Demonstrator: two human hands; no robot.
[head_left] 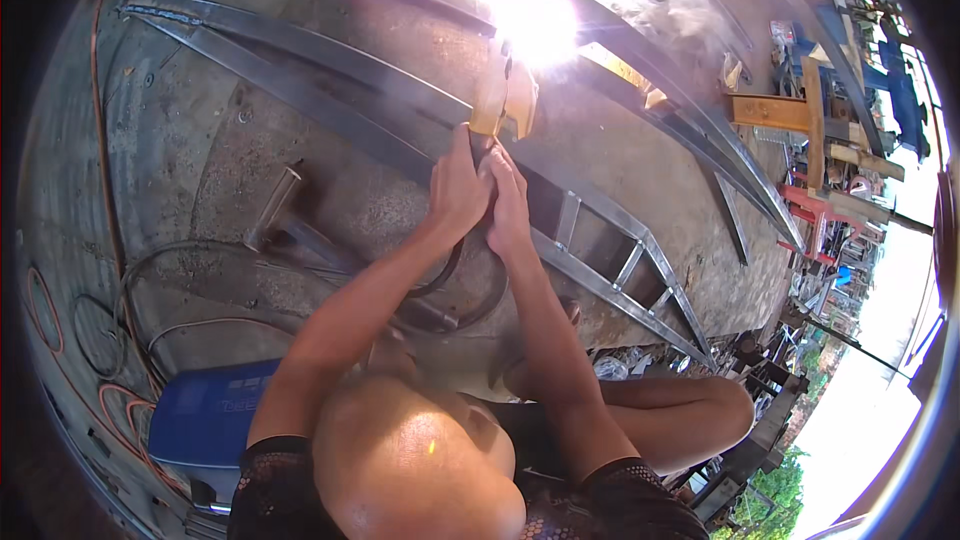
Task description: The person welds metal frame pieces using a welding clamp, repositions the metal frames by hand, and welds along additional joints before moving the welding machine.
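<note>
Both my hands are closed, close together, around the handle of a yellowish welding electrode holder (490,105) in the upper middle. My left hand (460,188) wraps it from the left, and my right hand (508,200) presses in from the right. A blinding white arc (540,28) burns just beyond the holder's jaws, against a steel frame (690,130). The glare hides the weld point and any rod. Smoke (675,10) drifts to the right of the arc. A dark cable (445,270) hangs down from beneath my hands.
Another steel truss (300,100) lies across the concrete floor under my forearms. A metal tube piece (275,205) stands at left, near looped cables and orange hoses (110,400). A blue machine case (215,410) sits lower left. Orange steel beams (770,112) and clutter stand at right.
</note>
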